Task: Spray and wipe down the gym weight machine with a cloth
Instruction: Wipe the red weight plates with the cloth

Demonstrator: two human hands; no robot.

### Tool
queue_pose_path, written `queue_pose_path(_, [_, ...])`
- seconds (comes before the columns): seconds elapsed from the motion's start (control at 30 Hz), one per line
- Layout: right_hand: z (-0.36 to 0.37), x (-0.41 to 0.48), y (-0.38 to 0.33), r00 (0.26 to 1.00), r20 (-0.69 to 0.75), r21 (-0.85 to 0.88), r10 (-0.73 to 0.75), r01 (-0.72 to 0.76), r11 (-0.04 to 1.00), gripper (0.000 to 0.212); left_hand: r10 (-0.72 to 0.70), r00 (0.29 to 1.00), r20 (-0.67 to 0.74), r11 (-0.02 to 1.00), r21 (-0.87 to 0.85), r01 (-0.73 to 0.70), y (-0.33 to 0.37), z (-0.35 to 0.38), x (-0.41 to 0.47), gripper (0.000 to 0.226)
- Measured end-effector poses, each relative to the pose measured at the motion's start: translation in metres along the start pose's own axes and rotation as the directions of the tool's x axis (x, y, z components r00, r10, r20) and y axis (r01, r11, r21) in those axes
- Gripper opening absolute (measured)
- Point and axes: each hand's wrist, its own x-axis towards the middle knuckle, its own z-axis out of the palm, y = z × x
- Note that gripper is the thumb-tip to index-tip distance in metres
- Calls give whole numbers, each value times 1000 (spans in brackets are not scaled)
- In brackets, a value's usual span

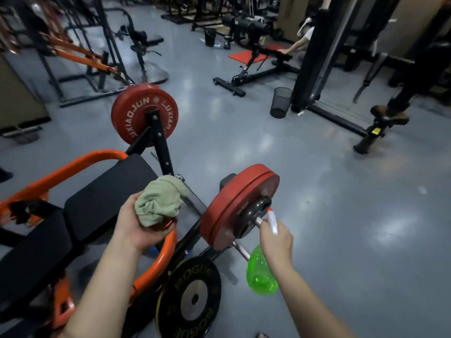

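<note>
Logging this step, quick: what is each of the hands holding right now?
Left hand: grips the cloth.
Right hand: grips the spray bottle.

One cloth (158, 203), one spray bottle (261, 274) — one black plate (192, 276).

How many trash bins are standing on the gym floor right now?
2. One mesh bin stands beside the black rack at right. A darker bin stands far back, top middle of the view. Others may be hidden behind equipment.
</note>
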Motion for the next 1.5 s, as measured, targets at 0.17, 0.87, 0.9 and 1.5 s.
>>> queue_pose_path(0.17, [-38,75,-11,997,6,169,72,-72,983,26,125,992,27,985,-122,-121,-24,40,5,52])
queue_pose_path(0.87, [151,60,-63,700,670,177,-249,175,968,19,371,892,-260,846,-302,-440,23,-41,-5,39])
queue_pose_path(0.9, [170,54,-70,692,678,175,-248,175,969,17,363,893,-267,852,-292,-434,36,-55,-3,39])
queue_pose_path(1.5, [494,67,-191,887,461,36,-37,23,999,29,115,935,-337,976,-135,-168,251,-215,72,42])
